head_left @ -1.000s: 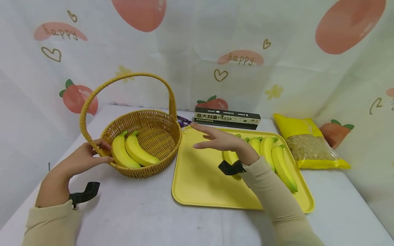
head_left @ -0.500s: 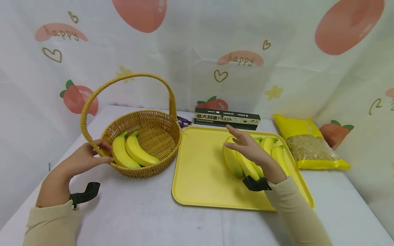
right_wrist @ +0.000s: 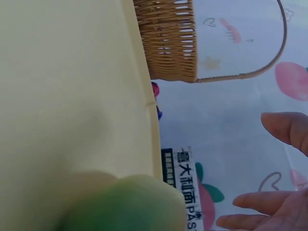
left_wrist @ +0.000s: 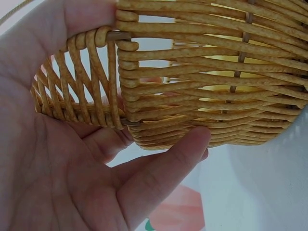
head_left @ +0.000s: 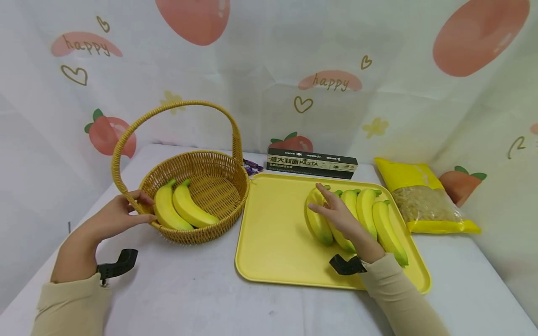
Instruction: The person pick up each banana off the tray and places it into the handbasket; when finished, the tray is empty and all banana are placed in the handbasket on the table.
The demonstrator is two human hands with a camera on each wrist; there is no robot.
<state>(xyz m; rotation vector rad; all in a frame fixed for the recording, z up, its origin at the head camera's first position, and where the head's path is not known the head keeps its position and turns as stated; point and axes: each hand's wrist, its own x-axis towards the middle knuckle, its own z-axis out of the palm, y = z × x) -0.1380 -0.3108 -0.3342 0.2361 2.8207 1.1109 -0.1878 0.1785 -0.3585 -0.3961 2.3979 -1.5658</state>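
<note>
My left hand (head_left: 110,214) grips the wicker basket (head_left: 216,196) at its left side, where the tall handle joins the rim; the left wrist view has the thumb (left_wrist: 163,178) against the weave. Two bananas (head_left: 166,207) lie side by side in the basket. Over the yellow tray (head_left: 269,233), my right hand (head_left: 342,219) hovers with fingers apart and nothing held, partly covering a row of several bananas (head_left: 318,226). The leftmost of these lies just under its fingertips. A blurred green banana end (right_wrist: 134,207) fills the bottom of the right wrist view.
A dark pasta box (head_left: 311,163) stands behind the tray. To the right lies a yellow bag of pasta (head_left: 424,198). Small purple wrapped pieces (head_left: 252,166) sit between basket and box. A printed white cloth (head_left: 260,107) hangs at the back.
My right hand has moved right from near the basket side of the tray, then lower over the bananas. My left hand keeps its grip on the basket.
</note>
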